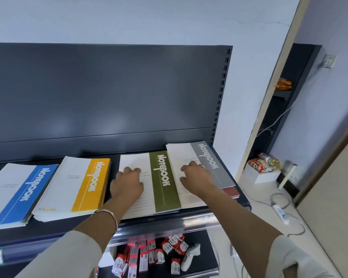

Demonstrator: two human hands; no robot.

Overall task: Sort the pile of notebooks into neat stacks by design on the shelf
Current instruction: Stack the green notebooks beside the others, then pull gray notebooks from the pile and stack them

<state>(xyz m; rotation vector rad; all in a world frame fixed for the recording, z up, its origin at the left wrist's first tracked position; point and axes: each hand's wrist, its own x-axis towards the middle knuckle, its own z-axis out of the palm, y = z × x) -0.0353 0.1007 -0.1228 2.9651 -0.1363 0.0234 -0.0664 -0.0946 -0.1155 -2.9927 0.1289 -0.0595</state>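
Four notebook stacks lie side by side on the dark shelf [54, 230]. From the left: a blue-banded stack [18, 192], a yellow-banded stack [76, 185], an olive-green-banded notebook [163, 181] and a grey-banded notebook [213, 163]. The grey one overlaps the green one's right edge and lies on a pile with a dark red cover [230, 191] showing beneath. My left hand [128, 182] rests flat, fingers spread, on the white part of the green notebook. My right hand [195, 175] presses flat on the white part of the grey notebook. Neither hand grips anything.
The shelf's dark back panel [109, 93] rises behind the stacks. A lower shelf holds several small red-and-white boxes [149, 255] and a white controller [191, 255]. To the right are a white box of packets [263, 169], a power strip [279, 212] with cables and a door [329, 197].
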